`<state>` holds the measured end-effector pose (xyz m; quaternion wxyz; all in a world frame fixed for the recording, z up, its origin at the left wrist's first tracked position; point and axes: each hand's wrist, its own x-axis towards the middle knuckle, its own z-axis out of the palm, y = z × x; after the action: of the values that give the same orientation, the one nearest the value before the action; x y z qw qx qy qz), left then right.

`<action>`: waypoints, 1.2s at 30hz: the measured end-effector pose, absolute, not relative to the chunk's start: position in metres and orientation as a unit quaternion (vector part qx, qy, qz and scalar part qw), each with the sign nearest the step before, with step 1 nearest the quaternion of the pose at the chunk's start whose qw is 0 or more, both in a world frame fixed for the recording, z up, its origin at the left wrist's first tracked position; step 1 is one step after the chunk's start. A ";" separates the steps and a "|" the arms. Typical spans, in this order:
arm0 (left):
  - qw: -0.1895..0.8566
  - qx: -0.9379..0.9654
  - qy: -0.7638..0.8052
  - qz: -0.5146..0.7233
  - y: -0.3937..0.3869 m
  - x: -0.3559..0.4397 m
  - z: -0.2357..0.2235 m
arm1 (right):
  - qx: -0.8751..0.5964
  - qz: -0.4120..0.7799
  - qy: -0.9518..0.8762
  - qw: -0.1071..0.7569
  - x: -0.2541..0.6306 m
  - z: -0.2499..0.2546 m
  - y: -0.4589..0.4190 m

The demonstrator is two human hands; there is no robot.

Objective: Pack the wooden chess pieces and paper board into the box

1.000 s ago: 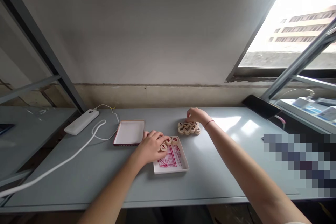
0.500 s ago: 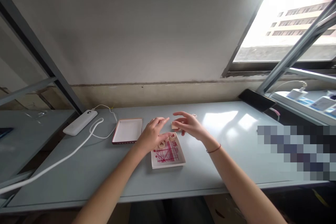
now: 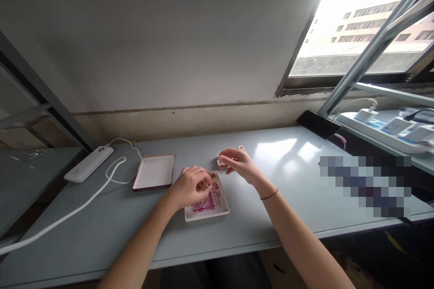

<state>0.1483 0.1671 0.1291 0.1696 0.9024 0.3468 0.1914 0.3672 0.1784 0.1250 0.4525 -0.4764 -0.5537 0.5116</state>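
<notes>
- My right grip (image 3: 240, 162) pinches pieces (image 3: 219, 161); tray (image 3: 207, 216) lies left, nearer me.
- Left grip (image 3: 188, 186), nearer hand, curls over tray; can't tell if clamped.

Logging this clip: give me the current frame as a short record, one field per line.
Left hand: curled over the white box, grip partly hidden
Right hand: fingers at pale pieces beyond the box
Box contents: red-lined sheet, lettered round piece near far edge
Left of box: shallow tray, white power bank
</notes>
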 end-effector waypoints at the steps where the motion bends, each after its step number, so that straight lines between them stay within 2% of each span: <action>1: 0.158 0.910 0.343 0.174 0.167 0.148 0.128 | -0.472 0.507 -0.567 0.446 0.368 0.125 0.178; 4: 0.125 0.925 0.331 0.139 0.166 0.148 0.125 | -0.448 0.463 -0.630 0.433 0.365 0.125 0.176; 7: 0.105 0.928 0.330 0.140 0.166 0.147 0.125 | -0.410 0.366 -0.716 0.431 0.359 0.124 0.171; 12: 0.109 0.918 0.349 0.155 0.169 0.140 0.128 | -0.365 0.234 -0.836 0.337 0.349 0.126 0.159; 21: 0.150 0.903 0.384 0.118 0.175 0.133 0.118 | -0.354 0.125 -0.899 0.224 0.337 0.123 0.155; 26: 0.181 0.899 0.388 0.087 0.177 0.133 0.114 | -0.368 0.063 -0.905 0.203 0.332 0.114 0.156; 31: 0.198 0.890 0.401 0.088 0.178 0.134 0.112 | -0.380 0.060 -0.899 0.209 0.330 0.114 0.154; 36: 0.198 0.888 0.409 0.078 0.174 0.139 0.115 | -0.427 0.146 -0.846 0.285 0.352 0.118 0.167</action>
<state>0.1392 0.1737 0.1150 0.1978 0.8876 0.4087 0.0777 0.3521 0.1674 0.1180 0.2850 -0.4271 -0.8456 0.1461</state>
